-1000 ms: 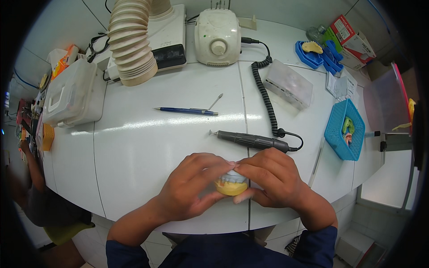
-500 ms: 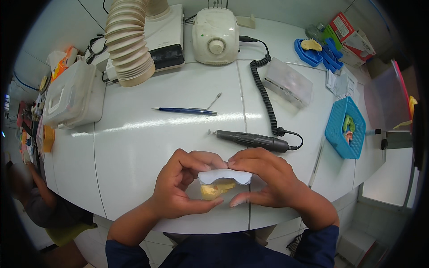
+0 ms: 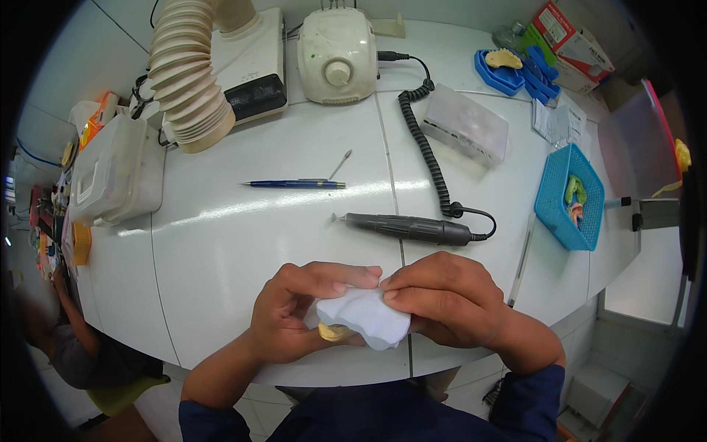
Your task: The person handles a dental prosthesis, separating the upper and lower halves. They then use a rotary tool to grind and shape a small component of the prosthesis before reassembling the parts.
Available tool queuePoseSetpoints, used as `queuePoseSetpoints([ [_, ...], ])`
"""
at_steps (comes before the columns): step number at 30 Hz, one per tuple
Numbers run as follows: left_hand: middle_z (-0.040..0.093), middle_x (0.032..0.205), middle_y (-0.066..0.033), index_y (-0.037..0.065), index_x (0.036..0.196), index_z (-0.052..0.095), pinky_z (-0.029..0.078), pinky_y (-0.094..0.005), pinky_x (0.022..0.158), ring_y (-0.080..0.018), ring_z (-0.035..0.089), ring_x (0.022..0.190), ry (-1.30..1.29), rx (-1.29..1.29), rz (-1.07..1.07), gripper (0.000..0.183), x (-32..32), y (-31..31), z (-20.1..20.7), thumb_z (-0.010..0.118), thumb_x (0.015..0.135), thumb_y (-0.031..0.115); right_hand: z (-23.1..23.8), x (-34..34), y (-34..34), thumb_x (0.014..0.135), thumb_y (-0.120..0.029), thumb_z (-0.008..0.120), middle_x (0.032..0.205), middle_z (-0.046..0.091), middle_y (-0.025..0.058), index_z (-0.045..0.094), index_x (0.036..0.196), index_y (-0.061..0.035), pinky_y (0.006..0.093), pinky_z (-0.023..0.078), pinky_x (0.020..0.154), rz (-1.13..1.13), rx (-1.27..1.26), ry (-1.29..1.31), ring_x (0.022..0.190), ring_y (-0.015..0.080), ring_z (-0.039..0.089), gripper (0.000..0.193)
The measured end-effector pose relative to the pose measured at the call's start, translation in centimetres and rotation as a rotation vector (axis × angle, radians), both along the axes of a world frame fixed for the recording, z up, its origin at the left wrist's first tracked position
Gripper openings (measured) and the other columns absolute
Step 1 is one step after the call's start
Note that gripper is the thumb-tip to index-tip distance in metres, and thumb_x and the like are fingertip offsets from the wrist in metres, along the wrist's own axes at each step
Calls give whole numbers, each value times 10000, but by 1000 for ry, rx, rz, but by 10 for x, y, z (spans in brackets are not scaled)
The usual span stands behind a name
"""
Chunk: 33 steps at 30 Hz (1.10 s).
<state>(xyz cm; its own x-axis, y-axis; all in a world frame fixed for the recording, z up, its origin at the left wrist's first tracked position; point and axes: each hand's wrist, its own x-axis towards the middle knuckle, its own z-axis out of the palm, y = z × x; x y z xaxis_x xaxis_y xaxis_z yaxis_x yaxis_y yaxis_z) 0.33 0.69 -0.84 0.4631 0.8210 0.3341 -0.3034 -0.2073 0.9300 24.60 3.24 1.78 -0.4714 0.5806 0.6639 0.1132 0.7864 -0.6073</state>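
Note:
Close to the table's front edge, my left hand (image 3: 283,317) and my right hand (image 3: 456,306) hold a pair of dental plaster casts between them. The pale white-blue cast (image 3: 364,315) lies on top, its smooth wavy-edged face turned up. Under its left side a bit of the yellow cast (image 3: 333,334) shows; the rest is covered. Fingers of both hands press on the far edge of the white cast. My left thumb is mostly hidden below the casts, and so is my right thumb. Just beyond my hands lies a dark micromotor handpiece (image 3: 412,228) with a small tip.
A blue mechanical pencil (image 3: 294,184) and a small bur (image 3: 341,164) lie mid-table. Behind stand a control box (image 3: 336,62) and a ribbed suction hose (image 3: 188,81). To the right are a clear box (image 3: 465,125) and a blue basket (image 3: 546,210). A person (image 3: 70,346) sits at far left.
My hands have tilted the casts, so the white one's broad face now shows and most of the yellow one is hidden. My right thumb has gone beneath. The whole view has shifted slightly.

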Motion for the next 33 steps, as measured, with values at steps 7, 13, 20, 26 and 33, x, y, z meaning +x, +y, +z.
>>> queuePoseSetpoints([
  [7, 622, 1322, -294, 98, 1212, 459, 537, -473, 1063, -389, 608, 1298, 33, -31, -22, 599, 0, 1, 2, 863, 787, -25, 0, -1, 1, 706, -170, 867, 1012, 718, 139, 693, 1058, 0, 317, 544, 617, -2, -16, 8, 753, 244, 686, 428],
  [13, 617, 1329, -302, 90, 1225, 450, 535, -464, 1056, -370, 618, 1283, 20, -93, -50, 618, 1, -2, 2, 867, 783, -25, 0, 1, 0, 773, -306, 854, 986, 723, 102, 717, 1122, -28, 300, 552, 635, 3, -14, -13, 793, 211, 711, 467],
  [20, 623, 1339, -266, 75, 1261, 498, 505, -456, 1085, -340, 609, 1294, 54, -107, -59, 628, 3, -5, 0, 878, 771, -22, 1, 0, -5, 744, -264, 850, 968, 708, 132, 730, 1098, -7, 310, 531, 603, 6, -46, 37, 724, 238, 669, 454],
  [26, 637, 1331, -227, 75, 1257, 540, 516, -438, 1061, -320, 626, 1265, 62, -112, -49, 643, 3, -7, 0, 912, 737, 7, 3, 2, -3, 795, -349, 827, 935, 706, 97, 731, 1099, -18, 298, 522, 599, 16, -26, 4, 732, 207, 675, 460],
  [33, 652, 1281, -201, 79, 1241, 553, 552, -422, 993, -311, 661, 1190, 60, 24, 41, 695, 0, -5, 1, 961, 679, 49, 3, 1, -3, 738, -240, 853, 1036, 728, 137, 700, 1130, -6, 321, 540, 631, 29, -127, 8, 747, 246, 672, 481],
])
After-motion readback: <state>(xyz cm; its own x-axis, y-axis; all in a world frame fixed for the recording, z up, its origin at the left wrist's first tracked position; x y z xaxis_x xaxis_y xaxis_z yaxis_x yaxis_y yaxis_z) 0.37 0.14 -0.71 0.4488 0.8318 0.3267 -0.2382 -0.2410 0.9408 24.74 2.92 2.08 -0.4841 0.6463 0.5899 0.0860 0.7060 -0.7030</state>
